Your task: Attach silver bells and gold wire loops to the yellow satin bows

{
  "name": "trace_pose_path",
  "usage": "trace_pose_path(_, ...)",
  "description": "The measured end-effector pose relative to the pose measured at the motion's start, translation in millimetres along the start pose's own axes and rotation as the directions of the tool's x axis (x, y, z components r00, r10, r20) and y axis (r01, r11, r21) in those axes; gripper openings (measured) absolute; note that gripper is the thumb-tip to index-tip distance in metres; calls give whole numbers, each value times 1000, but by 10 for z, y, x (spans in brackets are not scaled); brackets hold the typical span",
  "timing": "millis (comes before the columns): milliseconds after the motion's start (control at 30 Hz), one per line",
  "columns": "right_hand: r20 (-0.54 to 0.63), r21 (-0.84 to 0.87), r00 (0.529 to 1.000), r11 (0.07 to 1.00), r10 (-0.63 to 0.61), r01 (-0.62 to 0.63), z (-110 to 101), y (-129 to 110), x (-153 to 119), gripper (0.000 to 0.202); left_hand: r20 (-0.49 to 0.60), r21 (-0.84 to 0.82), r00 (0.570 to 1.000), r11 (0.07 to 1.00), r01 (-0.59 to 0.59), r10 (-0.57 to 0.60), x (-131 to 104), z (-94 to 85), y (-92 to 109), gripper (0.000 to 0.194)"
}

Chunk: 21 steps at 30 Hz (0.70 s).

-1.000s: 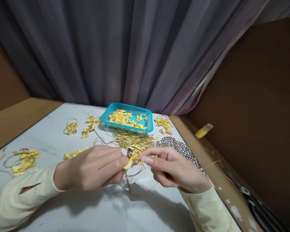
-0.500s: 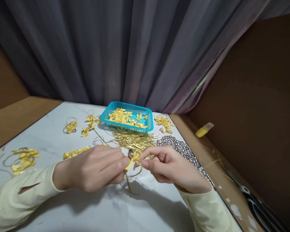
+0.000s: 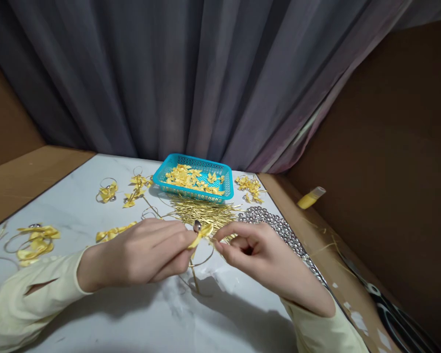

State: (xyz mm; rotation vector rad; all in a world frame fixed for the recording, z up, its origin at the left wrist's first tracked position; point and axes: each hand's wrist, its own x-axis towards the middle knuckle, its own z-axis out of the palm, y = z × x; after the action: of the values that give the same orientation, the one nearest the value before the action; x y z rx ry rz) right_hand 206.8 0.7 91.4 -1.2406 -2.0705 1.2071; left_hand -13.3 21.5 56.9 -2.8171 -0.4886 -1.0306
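My left hand (image 3: pixel 150 250) is closed on a yellow ribbon bow (image 3: pixel 203 234) that has a silver bell-like bead (image 3: pixel 197 226) and a gold wire ring (image 3: pixel 206 261) with it. The ring hangs below the bow, over the white table. My right hand (image 3: pixel 253 247) pinches at the bow's right side, thumb and forefinger together; what lies between the fingertips is too small to make out. Behind both hands lies a pile of gold wire pieces (image 3: pixel 206 211). Silver beads (image 3: pixel 275 225) are heaped to the right.
A blue basket (image 3: pixel 194 197) of yellow bows stands at the back of the white table (image 3: pixel 150 323). Bow-and-wire pieces (image 3: pixel 40 242) lie at left, others (image 3: pixel 250 186) at back right. Scissors (image 3: pixel 389 309) and a yellow tube (image 3: pixel 310 197) are on the right.
My right hand has shifted slightly to the right, its fingertips farther from the bead. The bow and bead have tilted and moved a little in my left hand.
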Motion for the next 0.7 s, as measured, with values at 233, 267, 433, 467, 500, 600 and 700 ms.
trace_pose_path(233, -251, -419, 910, 885, -329, 205, 76, -52, -244, 9, -19, -57, 985, 984, 170, -172, 3, 37, 27, 11)
trace_pose_path(267, -261, -444, 900, 871, -350, 210, 78, -54, -266, 9, -3, -73, 983, 980, 183, -184, 10, 34, 30, 12)
trace_pose_path(433, -260, -415, 919, 894, -296, 170, 46, -89, -302, 10, 43, -122, 974, 967, 225, -222, 57, 10, 34, 18)
trace_pose_path(467, -250, -381, 931, 911, -267, 159, 32, -95, -300, 9, 42, -123, 973, 965, 230, -227, 61, 8, 32, 19)
trace_pose_path(500, -239, -340, 940, 928, -242, 152, 17, -99, -298, 8, 44, -124, 972, 964, 236, -232, 62, 7, 29, 20)
trace_pose_path(600, -187, -185, 965, 971, -185, 150, -39, -106, -295, 18, 57, -131, 967, 958, 255, -250, 53, 14, 22, 19)
trace_pose_path(700, -109, -70, 985, 990, -130, 123, -98, -123, -325, 25, 66, -134, 964, 955, 264, -257, 51, 21, 18, 19)
